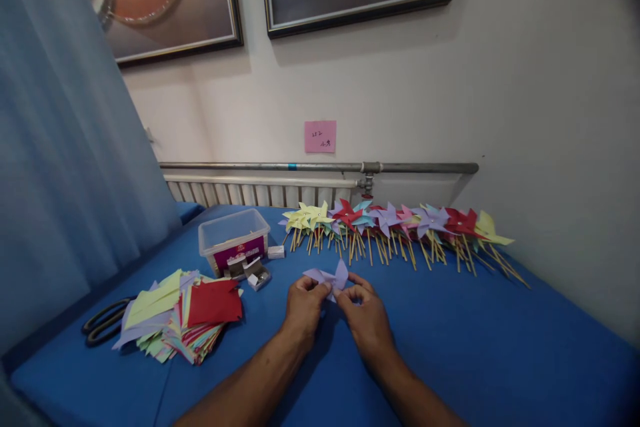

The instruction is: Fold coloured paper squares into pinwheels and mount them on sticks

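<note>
Both of my hands meet over the blue table (475, 347), pinching a folded lilac paper pinwheel head (330, 276). My left hand (305, 303) grips its left side with fingers curled. My right hand (365, 310) pinches its centre from the right. The paper's blades stick up above my fingertips. No stick shows on it.
A long row of finished paper pinwheels on wooden sticks (400, 230) lies along the wall. A clear plastic box (233, 239) and small open boxes (253, 271) stand left of my hands. A stack of coloured paper squares (185, 313) and black scissors (103, 322) lie at far left.
</note>
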`<action>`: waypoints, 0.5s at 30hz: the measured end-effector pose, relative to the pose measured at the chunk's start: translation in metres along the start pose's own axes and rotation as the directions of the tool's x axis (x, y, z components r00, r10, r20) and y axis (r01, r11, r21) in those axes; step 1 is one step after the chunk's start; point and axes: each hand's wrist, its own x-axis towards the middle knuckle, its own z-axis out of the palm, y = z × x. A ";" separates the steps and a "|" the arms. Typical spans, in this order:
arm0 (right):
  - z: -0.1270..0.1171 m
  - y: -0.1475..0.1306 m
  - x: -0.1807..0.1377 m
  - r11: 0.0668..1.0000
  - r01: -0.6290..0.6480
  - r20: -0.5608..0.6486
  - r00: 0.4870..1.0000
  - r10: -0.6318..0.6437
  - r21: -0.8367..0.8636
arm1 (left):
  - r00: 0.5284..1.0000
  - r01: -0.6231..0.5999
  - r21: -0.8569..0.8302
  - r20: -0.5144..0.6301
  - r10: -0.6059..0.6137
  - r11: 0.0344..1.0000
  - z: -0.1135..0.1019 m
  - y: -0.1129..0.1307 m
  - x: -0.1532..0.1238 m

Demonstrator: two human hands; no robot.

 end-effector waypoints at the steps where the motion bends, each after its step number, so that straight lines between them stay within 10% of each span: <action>1: 0.000 0.001 0.000 1.000 0.006 0.002 1.000 -0.006 0.011 | 1.000 0.001 0.007 -0.004 -0.001 1.000 0.000 -0.001 0.001; 15: 0.001 -0.011 -0.005 0.997 -0.063 0.053 0.997 0.061 0.050 | 0.999 -0.007 0.042 0.037 0.005 0.999 0.000 -0.003 0.003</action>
